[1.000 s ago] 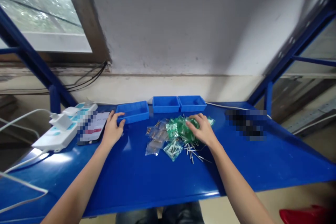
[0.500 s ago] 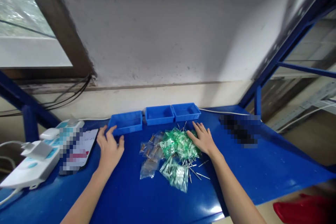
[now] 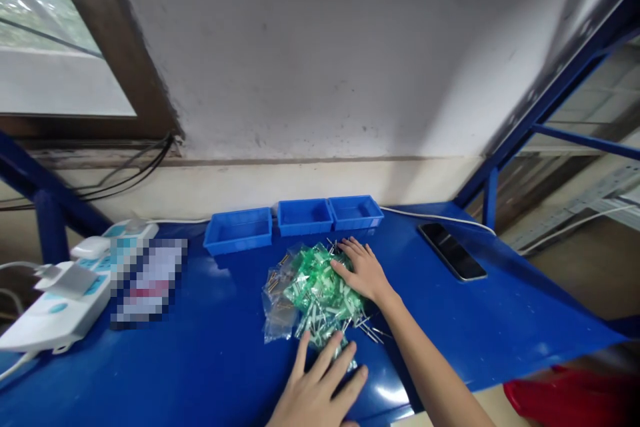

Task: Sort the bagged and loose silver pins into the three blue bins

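A heap of small clear and green plastic bags (image 3: pixel 320 280) lies on the blue table, with thin metal pins (image 3: pixel 369 329) loose at its right edge. Some clear bags (image 3: pixel 280 310) on the left side hold brownish, screw-like pieces. My right hand (image 3: pixel 364 272) rests flat on the right side of the heap, fingers stretched out. At the near edge of the pile, my left hand (image 3: pixel 320 377) is spread open, its fingertips at the front bags. What lies beneath both hands is hidden.
Three blue bins (image 3: pixel 239 230) stand along the wall. A black phone (image 3: pixel 452 252) lies at the right. On the left are a white power strip (image 3: pixel 75 307) with plugs and a blurred flat device (image 3: pixel 150 280). A red object (image 3: pixel 555 393) shows below the table's right edge.
My left hand has moved from beside the left bin to the near edge of the heap. My right hand has shifted left, and the bags are bunched closer together.
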Demonstrator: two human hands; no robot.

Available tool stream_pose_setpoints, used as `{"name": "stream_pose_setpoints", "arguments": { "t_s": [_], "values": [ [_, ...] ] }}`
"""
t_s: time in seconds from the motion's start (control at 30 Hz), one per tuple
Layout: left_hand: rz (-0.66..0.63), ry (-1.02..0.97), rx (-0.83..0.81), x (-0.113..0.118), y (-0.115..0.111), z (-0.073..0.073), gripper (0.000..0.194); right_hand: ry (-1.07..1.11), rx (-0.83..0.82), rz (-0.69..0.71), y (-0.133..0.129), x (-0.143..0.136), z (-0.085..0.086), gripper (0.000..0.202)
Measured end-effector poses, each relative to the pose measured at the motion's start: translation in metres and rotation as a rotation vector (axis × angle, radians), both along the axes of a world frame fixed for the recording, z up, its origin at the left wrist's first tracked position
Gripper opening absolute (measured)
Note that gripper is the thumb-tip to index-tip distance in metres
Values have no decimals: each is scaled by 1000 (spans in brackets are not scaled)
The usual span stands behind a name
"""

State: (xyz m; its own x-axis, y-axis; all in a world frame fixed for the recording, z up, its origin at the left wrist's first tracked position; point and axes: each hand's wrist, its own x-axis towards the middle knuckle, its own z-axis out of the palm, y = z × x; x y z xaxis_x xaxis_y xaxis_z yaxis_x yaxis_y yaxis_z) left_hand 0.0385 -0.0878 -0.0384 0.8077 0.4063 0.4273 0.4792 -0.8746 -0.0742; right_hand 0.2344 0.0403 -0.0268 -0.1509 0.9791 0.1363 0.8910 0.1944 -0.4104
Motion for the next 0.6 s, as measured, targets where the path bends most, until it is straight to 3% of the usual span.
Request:
{"name": "stream_pose_setpoints", "arguments": {
  "t_s": [0.17,0.27,0.43,0.6],
  "values": [
    [39,56,45,-29,-2,8,42,55,-18,145,-14,6,3,60],
    [93,37,59,-41,-7,6,28,110,19,159,-8,11,3,59],
    [151,-5,-56,-52,-5,4,22,75,12,191,20,3,5,65],
    [175,-15,-190,-51,-3,11,24,141,4,277,25,-13,1,54]
  ]
}}
